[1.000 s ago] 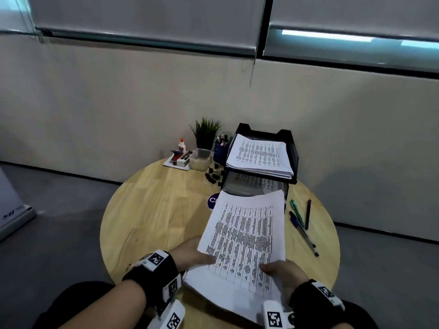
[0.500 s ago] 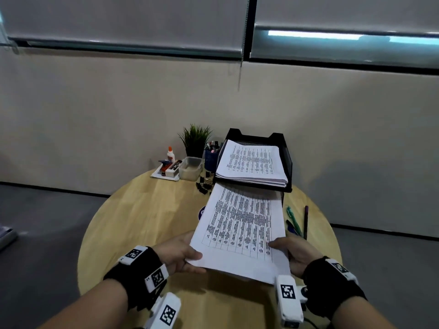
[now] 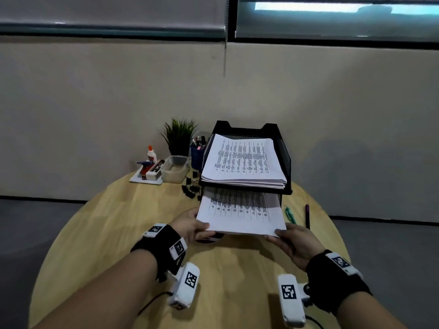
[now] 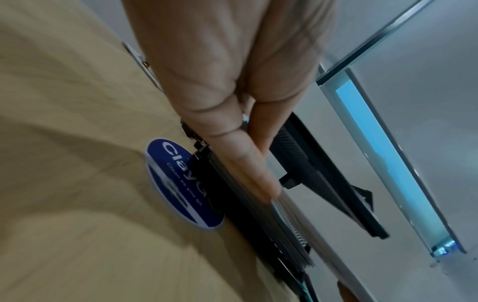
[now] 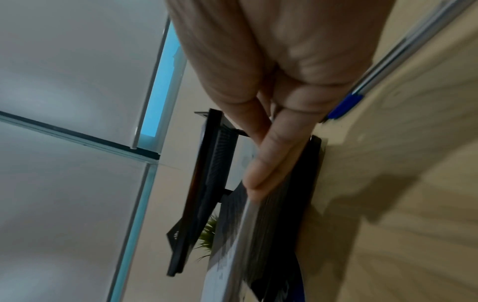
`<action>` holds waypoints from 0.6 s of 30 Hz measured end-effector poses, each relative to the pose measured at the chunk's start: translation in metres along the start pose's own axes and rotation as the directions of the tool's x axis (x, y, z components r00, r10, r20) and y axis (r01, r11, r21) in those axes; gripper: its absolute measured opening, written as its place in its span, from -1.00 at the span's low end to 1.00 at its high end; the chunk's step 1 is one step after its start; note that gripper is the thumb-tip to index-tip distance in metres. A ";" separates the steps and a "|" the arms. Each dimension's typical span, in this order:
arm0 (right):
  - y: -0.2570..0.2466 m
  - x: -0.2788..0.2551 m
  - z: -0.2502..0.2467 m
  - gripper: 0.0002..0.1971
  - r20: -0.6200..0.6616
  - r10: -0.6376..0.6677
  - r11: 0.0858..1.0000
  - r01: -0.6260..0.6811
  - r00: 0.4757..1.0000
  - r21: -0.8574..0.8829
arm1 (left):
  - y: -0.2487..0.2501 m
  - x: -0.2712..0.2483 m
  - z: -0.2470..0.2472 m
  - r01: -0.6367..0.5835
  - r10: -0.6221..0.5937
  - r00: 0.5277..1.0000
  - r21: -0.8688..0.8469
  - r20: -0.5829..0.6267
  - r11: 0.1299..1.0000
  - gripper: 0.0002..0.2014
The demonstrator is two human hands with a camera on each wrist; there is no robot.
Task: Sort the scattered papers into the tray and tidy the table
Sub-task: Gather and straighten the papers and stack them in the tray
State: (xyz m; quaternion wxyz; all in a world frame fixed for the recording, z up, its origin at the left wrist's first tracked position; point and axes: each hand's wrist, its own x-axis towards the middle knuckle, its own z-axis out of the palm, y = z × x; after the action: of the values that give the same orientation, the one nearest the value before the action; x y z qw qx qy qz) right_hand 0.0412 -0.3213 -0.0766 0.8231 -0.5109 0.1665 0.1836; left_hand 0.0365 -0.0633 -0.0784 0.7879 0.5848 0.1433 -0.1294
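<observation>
round wooden table (image 3: 114, 224), both hands pinching paper stack (image 3: 241, 217), half inside black tray (image 3: 283, 162)

An office: stacked paper tray (image 3: 283, 157), pen cup (image 3: 196, 156), roller blinds (image 3: 111, 13)

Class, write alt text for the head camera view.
Both hands, left and right, slide a stack of printed papers into the lower tier of a black tray on a round wooden table; the upper tier already holds papers.
</observation>
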 end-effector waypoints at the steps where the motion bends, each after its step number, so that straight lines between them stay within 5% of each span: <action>1: -0.002 0.009 0.001 -0.76 -0.011 -0.021 1.000 0.021 1.000 0.017 | 0.001 0.010 0.000 -0.027 0.027 0.998 -0.006 -0.051 1.000 -0.65; 5: -0.008 0.038 0.007 -0.81 -0.040 -0.092 0.994 0.095 0.995 0.053 | 0.006 0.044 -0.006 -0.098 0.104 0.977 0.041 -0.184 0.994 -0.75; 12: -0.016 0.076 0.010 -0.86 -0.081 -0.202 0.979 0.203 0.976 -0.004 | 0.014 0.093 -0.002 -0.169 0.166 0.963 0.006 -0.213 0.986 -0.75; 15: -0.014 0.088 0.006 -0.64 -0.142 -0.206 0.977 0.196 0.968 -0.080 | 0.006 0.108 -0.005 -0.134 0.169 0.938 0.132 -0.304 0.982 -0.75; 18: -0.015 0.090 0.005 -0.69 -0.161 -0.252 0.950 0.213 0.954 -0.229 | 0.002 0.114 -0.009 -0.089 0.206 0.909 0.314 -0.362 0.945 -0.73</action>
State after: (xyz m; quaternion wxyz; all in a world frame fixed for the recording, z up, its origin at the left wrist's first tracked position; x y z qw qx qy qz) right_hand 0.1270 -0.3114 -0.1045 0.7613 -0.6256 0.1620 0.0521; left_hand 0.1420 -0.0581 -0.1220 0.6565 0.7172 0.2317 0.0308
